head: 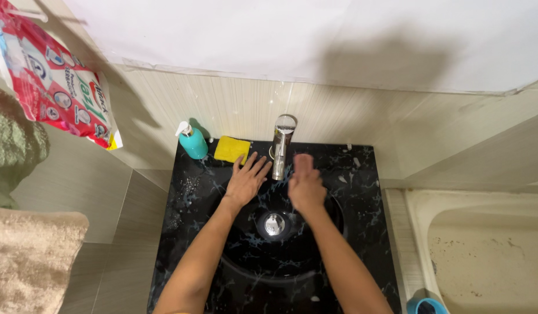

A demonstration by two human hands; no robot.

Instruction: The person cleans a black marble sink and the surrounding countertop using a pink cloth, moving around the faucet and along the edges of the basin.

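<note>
Over the black marbled sink (362,221), both my hands are held near the chrome tap (281,142). My left hand (245,180) is spread flat with fingers apart, just left of the spout, holding nothing. My right hand (305,185) is turned edge-on just right of the spout, fingers together and straight, nothing in it. Between my forearms, in the bottom of the basin, lies the round metal drain (274,224). I cannot tell whether water is running.
A teal pump bottle (193,142) and a yellow sponge (231,149) sit at the sink's back left. A red and white printed bag (54,81) hangs top left, towels (30,256) at left. A beige tub (490,250) lies to the right, a blue container (424,306) at its corner.
</note>
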